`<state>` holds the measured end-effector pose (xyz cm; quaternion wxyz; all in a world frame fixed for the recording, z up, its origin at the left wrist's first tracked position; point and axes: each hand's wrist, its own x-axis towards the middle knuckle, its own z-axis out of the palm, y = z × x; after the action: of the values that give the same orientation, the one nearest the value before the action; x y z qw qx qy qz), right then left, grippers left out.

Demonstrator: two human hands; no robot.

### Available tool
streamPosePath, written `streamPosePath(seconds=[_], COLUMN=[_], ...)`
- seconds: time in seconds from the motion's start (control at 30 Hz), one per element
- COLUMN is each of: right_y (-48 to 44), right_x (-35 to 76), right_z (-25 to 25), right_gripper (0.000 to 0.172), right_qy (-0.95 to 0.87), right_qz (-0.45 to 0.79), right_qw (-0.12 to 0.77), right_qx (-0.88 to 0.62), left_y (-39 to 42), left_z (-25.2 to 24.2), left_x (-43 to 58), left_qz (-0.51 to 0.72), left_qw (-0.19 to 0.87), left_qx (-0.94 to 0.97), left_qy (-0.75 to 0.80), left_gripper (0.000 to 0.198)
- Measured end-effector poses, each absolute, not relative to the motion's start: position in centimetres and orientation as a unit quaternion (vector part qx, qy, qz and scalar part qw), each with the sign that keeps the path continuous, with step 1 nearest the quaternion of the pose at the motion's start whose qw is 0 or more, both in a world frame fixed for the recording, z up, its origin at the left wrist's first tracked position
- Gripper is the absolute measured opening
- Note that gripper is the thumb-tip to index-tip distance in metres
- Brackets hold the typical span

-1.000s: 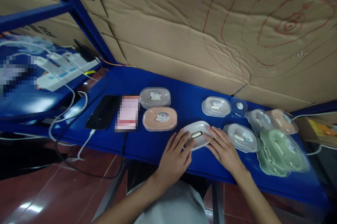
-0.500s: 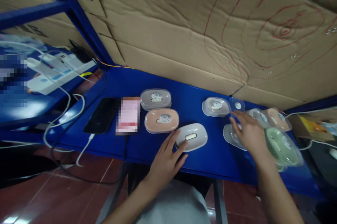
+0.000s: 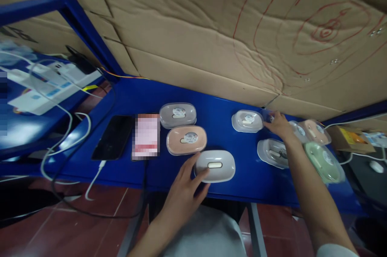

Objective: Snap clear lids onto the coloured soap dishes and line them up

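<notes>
My left hand [image 3: 184, 188] rests with spread fingers against the left edge of a white oval soap-box base [image 3: 215, 165] near the front edge of the blue table [image 3: 157, 96]. My right hand [image 3: 278, 124] reaches to the back of the table, fingers closed around a small clear lid [image 3: 268, 117] beside a clear-lidded white box [image 3: 248, 121]. Another white box [image 3: 272, 153] lies under my right forearm.
A grey box [image 3: 177, 115] and a pink box [image 3: 186, 140] sit left of centre, beside two phones [image 3: 112, 137]. Green [image 3: 323, 162] and pink boxes [image 3: 316, 131] crowd the right end. A cardboard wall [image 3: 211, 39] stands behind. Cables and a power strip [image 3: 45, 88] lie at the left.
My right hand left the white base and reached back and right to the small clear lid. My left hand stayed on the base, which slid slightly towards the front edge.
</notes>
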<state>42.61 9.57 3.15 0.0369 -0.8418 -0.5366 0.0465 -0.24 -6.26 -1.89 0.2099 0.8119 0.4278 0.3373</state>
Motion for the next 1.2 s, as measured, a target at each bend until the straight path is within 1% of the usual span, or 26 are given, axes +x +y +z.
streamPosePath(seconds=[0.13,0.23,0.33,0.37,0.4,0.43,0.53,0.6,0.7,0.8,0.87,0.97,1.07,1.13,1.2], right_y=[7.4,4.8,2.1,1.3,0.8,0.4,0.3,0.8,1.6,2.2,2.5,2.3,0.8,-1.0,-3.0], right_x=[43.4,42.3,40.1,39.3,38.7,38.2,37.3,36.8,35.5,34.3,33.9,33.5,32.5,31.3,30.1], right_z=[4.7,5.5,5.4,5.2,4.9,4.6,3.7,3.2,2.7,2.3,2.1,2.5,3.5,3.9,3.7], right_gripper=[0.043,0.048,0.054,0.058,0.063,0.067,0.077,0.081,0.084,0.088,0.087,0.073,0.06,0.056,0.055], right_qy=[-0.495,-0.476,-0.488,-0.497,-0.508,-0.521,-0.55,-0.562,-0.586,-0.602,-0.602,-0.575,-0.553,-0.567,-0.647], right_qz=[0.091,0.112,0.111,0.102,0.09,0.08,0.075,0.079,0.075,0.06,0.06,0.058,0.006,-0.034,-0.028], right_qw=[0.176,0.276,0.414,0.442,0.448,0.427,0.288,0.228,0.199,0.203,0.216,0.259,0.322,0.351,0.35], right_qx=[-0.846,-0.827,-0.76,-0.74,-0.73,-0.735,-0.781,-0.791,-0.782,-0.77,-0.767,-0.774,-0.768,-0.744,-0.676], left_y=[-6.1,-5.9,-5.7,-5.5,-5.4,-5.2,-4.4,-4.1,-3.9,-4.0,-4.2,-4.2,-3.9,-3.7,-3.6], left_z=[-1.9,-2.1,-2.1,-2.1,-2.0,-2.0,-2.0,-2.1,-2.2,-2.2,-2.2,-2.3,-2.2,-2.1,-2.1], left_x=[-1.7,-1.4,-0.2,0.2,0.5,0.9,1.7,2.0,2.3,2.2,2.1,1.9,1.8,1.7,1.7], left_qz=[0.314,0.322,0.325,0.318,0.311,0.303,0.286,0.282,0.278,0.282,0.288,0.294,0.301,0.306,0.307], left_qw=[0.229,0.233,0.235,0.238,0.241,0.242,0.24,0.236,0.233,0.231,0.23,0.236,0.256,0.273,0.295], left_qx=[0.823,0.819,0.816,0.818,0.821,0.824,0.835,0.841,0.844,0.844,0.841,0.832,0.818,0.811,0.8], left_qy=[0.414,0.413,0.416,0.416,0.415,0.413,0.403,0.398,0.395,0.394,0.397,0.407,0.417,0.418,0.422], left_gripper=[0.041,0.041,0.04,0.039,0.037,0.036,0.036,0.037,0.037,0.036,0.037,0.039,0.038,0.037,0.044])
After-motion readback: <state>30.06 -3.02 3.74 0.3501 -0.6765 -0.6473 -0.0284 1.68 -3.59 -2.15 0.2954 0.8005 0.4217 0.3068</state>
